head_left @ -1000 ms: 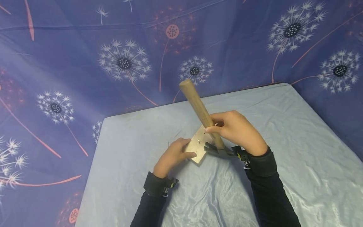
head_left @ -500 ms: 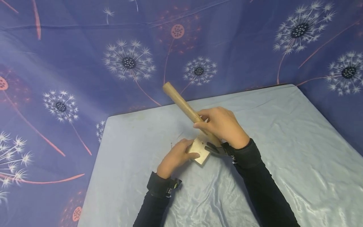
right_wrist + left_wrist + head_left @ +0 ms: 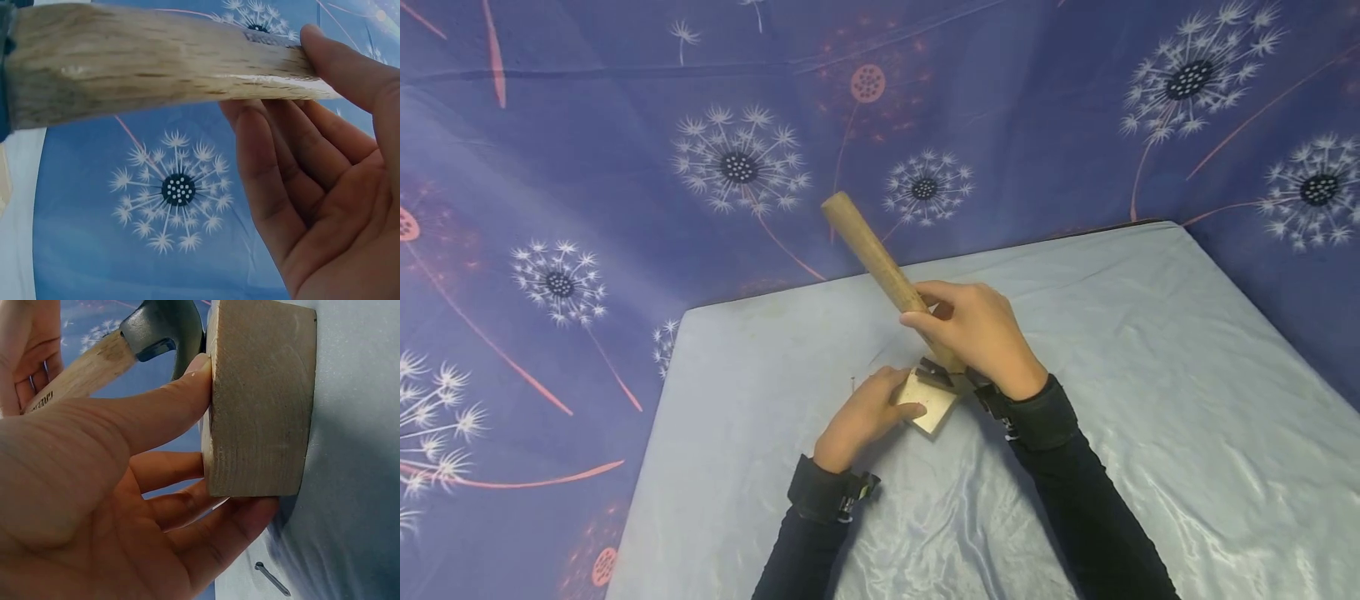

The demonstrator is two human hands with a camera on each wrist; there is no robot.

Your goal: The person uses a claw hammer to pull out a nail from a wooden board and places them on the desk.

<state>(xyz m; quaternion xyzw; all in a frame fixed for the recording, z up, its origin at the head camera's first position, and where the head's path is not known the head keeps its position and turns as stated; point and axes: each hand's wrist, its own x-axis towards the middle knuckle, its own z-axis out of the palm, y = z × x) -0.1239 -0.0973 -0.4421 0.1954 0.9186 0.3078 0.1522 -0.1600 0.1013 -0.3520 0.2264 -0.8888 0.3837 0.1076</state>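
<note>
A claw hammer (image 3: 871, 252) with a thick wooden handle is in my right hand (image 3: 981, 329), thumb and fingers pinching the handle near the head. The handle slants up and away to the left. Its dark forked claw (image 3: 935, 373) lies over the top of a pale wooden block (image 3: 928, 408). In the left wrist view the claw's tip comes down close by the block's (image 3: 262, 406) top face, beside my thumb. My left hand (image 3: 868, 412) grips the block at its left end, thumb on top and fingers along the side. The claw covers part of the block's top.
A loose nail (image 3: 273, 579) is on the pale blue cloth (image 3: 760, 375) just left of the left hand. Behind the table hangs a blue cloth (image 3: 1022, 150) printed with dandelions. Both wrists wear black straps.
My right hand has moved left with the hammer, bringing its claw from the block's right edge onto the block. A small nail seen earlier sticking up from the block is now hidden. The left hand stays put.
</note>
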